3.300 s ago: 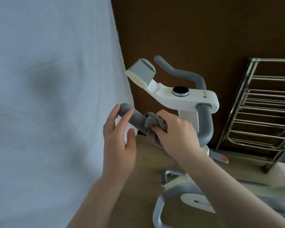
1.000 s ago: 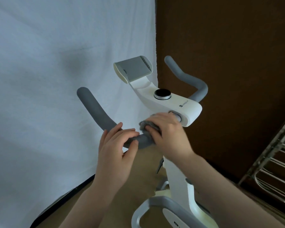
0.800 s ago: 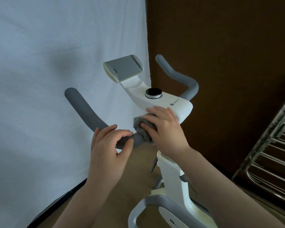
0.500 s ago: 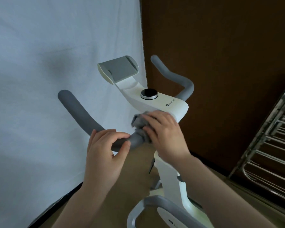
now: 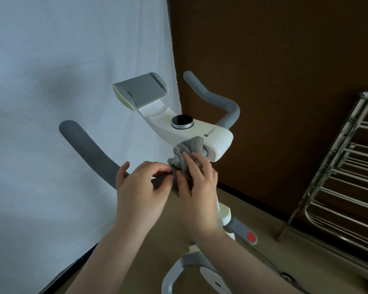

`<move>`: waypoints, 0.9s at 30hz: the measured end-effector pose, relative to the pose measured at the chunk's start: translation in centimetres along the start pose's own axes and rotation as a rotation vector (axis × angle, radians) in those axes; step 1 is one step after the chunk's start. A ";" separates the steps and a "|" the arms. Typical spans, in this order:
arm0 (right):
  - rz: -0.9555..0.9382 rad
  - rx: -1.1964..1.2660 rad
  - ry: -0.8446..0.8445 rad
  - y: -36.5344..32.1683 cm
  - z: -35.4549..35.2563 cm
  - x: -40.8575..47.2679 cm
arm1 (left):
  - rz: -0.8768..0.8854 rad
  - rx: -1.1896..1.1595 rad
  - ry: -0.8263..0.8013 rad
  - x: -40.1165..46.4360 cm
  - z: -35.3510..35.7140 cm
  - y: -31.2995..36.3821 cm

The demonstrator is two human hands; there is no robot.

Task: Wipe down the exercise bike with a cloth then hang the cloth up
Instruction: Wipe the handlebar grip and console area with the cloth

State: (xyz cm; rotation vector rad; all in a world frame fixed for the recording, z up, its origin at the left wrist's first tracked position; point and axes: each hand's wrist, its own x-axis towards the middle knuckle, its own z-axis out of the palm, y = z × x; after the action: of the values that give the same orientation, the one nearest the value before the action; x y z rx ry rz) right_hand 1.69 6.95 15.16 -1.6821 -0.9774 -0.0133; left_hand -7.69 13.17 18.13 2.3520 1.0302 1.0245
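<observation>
The right hand (image 5: 197, 187) squeezes the soft, light cloth (image 5: 186, 153) on the bike's handlebar (image 5: 89, 149); the left hand (image 5: 140, 187) grips the bar.

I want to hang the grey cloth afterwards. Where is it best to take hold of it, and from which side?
Probably the loose bunched top of the cloth, pinched from above. That part stands free just below the white console, while the lower part is pressed round the handlebar under the right hand and beside the left hand.
</observation>
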 end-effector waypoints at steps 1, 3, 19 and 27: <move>0.066 0.093 0.016 -0.2 -0.1 0.1 | -0.009 -0.014 -0.004 0.0 0.0 -0.1; 0.195 0.231 0.112 0.1 -0.3 1.5 | -0.005 -0.021 0.002 0.1 -0.2 -0.1; 0.586 0.547 0.251 -0.1 1.6 0.7 | 0.069 -0.042 0.003 -0.2 -0.5 -0.8; 0.231 0.195 0.098 -1.2 -0.2 0.1 | 0.061 -0.097 -0.032 -0.4 -0.7 -0.8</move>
State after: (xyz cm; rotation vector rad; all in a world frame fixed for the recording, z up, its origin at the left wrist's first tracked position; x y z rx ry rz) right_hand 1.14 6.82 16.21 -1.5893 -0.6848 0.1472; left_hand -8.81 13.42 17.98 2.3263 0.8825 1.0313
